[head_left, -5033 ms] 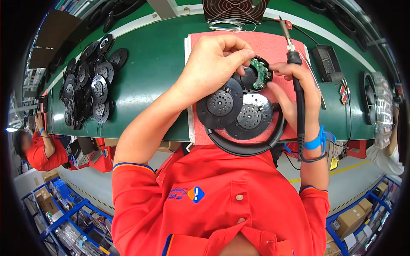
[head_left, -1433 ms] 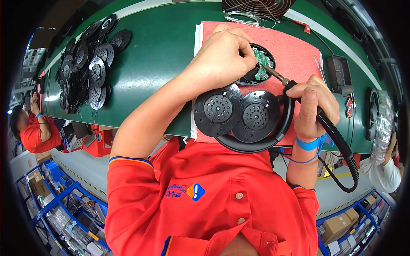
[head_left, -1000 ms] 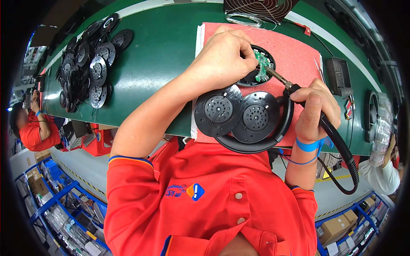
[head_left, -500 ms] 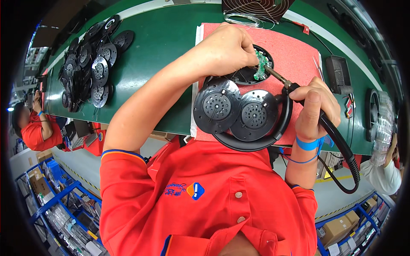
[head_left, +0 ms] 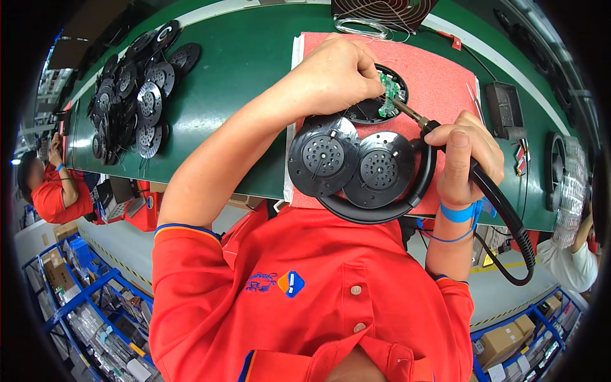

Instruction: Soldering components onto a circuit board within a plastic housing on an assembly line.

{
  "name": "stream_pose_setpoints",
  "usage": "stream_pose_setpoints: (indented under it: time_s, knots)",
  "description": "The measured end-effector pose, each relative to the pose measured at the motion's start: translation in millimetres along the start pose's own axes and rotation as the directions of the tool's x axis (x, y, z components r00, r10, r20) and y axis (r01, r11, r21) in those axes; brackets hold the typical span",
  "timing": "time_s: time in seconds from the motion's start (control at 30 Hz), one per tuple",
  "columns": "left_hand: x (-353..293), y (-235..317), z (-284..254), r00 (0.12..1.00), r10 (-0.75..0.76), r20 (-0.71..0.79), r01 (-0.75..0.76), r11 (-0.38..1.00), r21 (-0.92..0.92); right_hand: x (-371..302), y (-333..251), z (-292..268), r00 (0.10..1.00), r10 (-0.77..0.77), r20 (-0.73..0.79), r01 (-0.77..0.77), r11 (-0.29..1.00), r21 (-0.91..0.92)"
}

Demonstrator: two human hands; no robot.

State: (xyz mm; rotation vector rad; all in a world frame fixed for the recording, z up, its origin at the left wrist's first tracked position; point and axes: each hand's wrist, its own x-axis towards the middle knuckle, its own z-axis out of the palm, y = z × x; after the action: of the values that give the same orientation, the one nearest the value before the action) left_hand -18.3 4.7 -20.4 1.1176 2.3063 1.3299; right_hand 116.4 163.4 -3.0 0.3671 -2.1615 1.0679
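Note:
My right hand (head_left: 468, 156) is closed round the black handle of a soldering iron (head_left: 487, 184). Its metal tip reaches a green circuit board (head_left: 388, 95), which lies inside an open black round headphone cup (head_left: 375, 116). My left hand (head_left: 344, 73) is pinched at the board's left edge; what its fingertips hold, likely something thin, is too small to make out. Below them are two black speaker discs (head_left: 323, 156) (head_left: 380, 170) with perforated centres, lying over the curved black headband (head_left: 382, 215). All of these rest on a pink foam mat (head_left: 439, 70).
Many similar black discs (head_left: 137, 95) are heaped on the green table (head_left: 229, 51) at left. A fan with a wire guard (head_left: 382, 9) stands at the far edge, beside a coil of solder wire (head_left: 364, 28). At right are a black tray (head_left: 505, 109) and clear plastic packs (head_left: 571, 191).
My right hand and the iron's handle have shifted slightly left. The tip stays at the board, and my left hand holds nearly the same place.

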Motion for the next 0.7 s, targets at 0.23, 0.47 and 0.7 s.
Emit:
stream_pose_setpoints:
  time_s: [0.23,0.47,0.7]
  knots:
    - [-0.6,-1.5,3.1,1.0,0.0,-0.024,0.0,1.0,0.009,0.1,1.1,0.1,1.0,-0.003,-0.003,0.003,1.0,0.015]
    - [-0.8,-3.0,5.1,0.999,-0.001,-0.042,0.0,1.0,-0.023,-1.6,0.9,-1.5,0.999,0.02,-0.036,-0.018,0.999,0.034]
    - [0.5,-1.8,3.1,1.0,-0.01,-0.017,0.01,1.0,-0.01,-1.1,2.2,-0.9,0.999,0.009,-0.039,-0.008,0.999,0.036]
